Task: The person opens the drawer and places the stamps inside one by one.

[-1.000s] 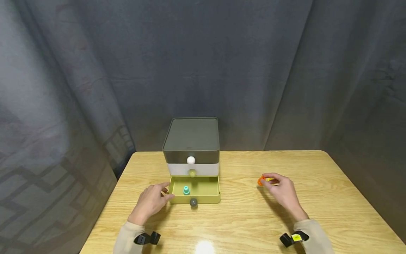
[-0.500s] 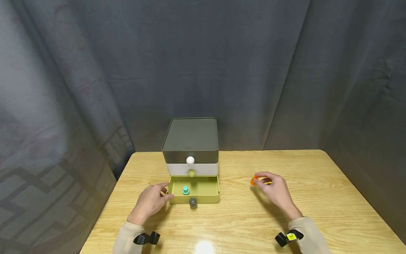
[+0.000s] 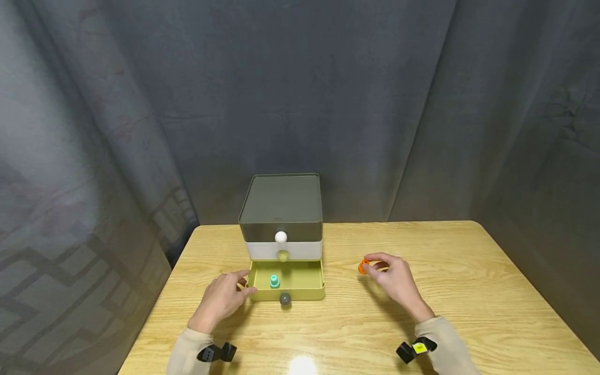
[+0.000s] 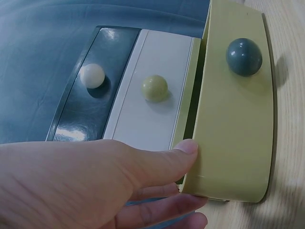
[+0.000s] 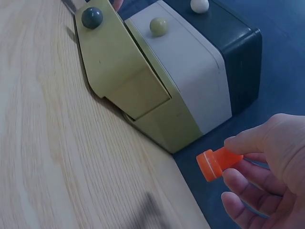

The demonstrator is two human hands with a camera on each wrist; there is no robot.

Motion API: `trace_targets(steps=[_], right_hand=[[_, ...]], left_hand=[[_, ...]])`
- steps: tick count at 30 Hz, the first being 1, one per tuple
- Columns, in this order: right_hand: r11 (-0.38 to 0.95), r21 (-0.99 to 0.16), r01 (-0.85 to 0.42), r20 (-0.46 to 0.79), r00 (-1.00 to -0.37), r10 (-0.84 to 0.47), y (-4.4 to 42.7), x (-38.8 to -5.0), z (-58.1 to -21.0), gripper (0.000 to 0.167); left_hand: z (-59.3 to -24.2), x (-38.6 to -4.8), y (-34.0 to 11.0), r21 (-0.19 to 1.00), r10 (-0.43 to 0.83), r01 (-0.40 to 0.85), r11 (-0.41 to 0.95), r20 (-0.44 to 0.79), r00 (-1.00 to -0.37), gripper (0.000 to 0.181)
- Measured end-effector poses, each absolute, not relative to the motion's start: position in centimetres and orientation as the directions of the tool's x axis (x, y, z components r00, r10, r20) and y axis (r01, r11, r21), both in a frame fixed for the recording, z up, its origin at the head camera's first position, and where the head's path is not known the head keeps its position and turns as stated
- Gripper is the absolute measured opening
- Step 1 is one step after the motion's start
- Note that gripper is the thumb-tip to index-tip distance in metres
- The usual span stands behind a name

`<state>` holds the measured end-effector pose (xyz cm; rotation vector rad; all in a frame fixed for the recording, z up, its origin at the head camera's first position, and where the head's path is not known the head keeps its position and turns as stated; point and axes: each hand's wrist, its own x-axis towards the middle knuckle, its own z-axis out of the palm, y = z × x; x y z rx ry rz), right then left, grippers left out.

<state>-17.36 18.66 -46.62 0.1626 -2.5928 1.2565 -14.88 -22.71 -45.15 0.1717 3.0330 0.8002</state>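
Note:
A small drawer box [image 3: 287,200] stands on the table with its olive bottom drawer [image 3: 300,294] pulled out. A teal flanged plastic peg [image 3: 274,282] is upright inside the drawer. My left hand [image 3: 221,299] holds the drawer's left front corner, with the thumb at the front panel's edge and the fingers around the outer side. My right hand [image 3: 392,278] pinches an orange flanged plastic peg [image 3: 363,266] between thumb and fingers, above the table and to the right of the box. In the right wrist view the orange peg [image 5: 217,162] points its wide end away from the hand.
The wooden table [image 3: 347,333] extends on both sides of the box. The dark top drawer has a white knob [image 3: 280,237], the white middle one an olive knob [image 3: 283,255], and the bottom one a dark knob [image 3: 285,299]. Grey curtains [image 3: 365,114] hang behind.
My right hand has moved left toward the box with the orange peg. A bit of yellow seen behind its fingers earlier no longer shows. The left hand stays at the drawer.

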Motion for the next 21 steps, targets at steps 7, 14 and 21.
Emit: trace_targets(steps=[7, 14, 21], right_hand=[[0.598, -0.774, -0.207, 0.254, -0.967, -0.006, 17.2, -17.4, -46.4, 0.02], [0.602, -0.774, -0.198, 0.236, -0.972, -0.017, 15.9, -17.6, -46.4, 0.022], [0.559, -0.803, -0.207, 0.232, -0.972, -0.027, 14.5, -17.7, -45.9, 0.02]], left_hand=[[-45.1, -14.8, -22.7, 0.493, 0.105, 0.105, 0.864, 0.029, -0.994, 0.051], [-45.1, -14.8, -22.6, 0.494, 0.108, 0.109, 0.863, 0.029, -0.994, 0.051], [-44.9, -14.8, -22.6, 0.491, 0.106, 0.101, 0.866, 0.019, -0.994, 0.052]])
